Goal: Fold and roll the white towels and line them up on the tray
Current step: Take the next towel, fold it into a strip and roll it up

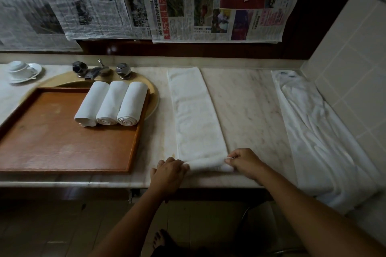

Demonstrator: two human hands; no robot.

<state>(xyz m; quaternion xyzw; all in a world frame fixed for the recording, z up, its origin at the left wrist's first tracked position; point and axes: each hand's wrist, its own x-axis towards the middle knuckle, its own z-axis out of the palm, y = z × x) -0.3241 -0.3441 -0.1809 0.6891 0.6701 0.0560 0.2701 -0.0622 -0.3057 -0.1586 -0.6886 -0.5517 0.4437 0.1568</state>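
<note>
While the folded towel [198,115] stretches away beyond my fingertips | left hand [169,170] and right hand [244,161] curl, pinching its started roll between them | I keep both ends level, tension even | tray [62,169] lies left.

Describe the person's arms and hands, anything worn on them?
Both forearms are bare, with no sleeves in view. The left hand has a thin ring on one finger. The right hand shows no ring, watch or glove. No bracelets or markings show on either arm.
</note>
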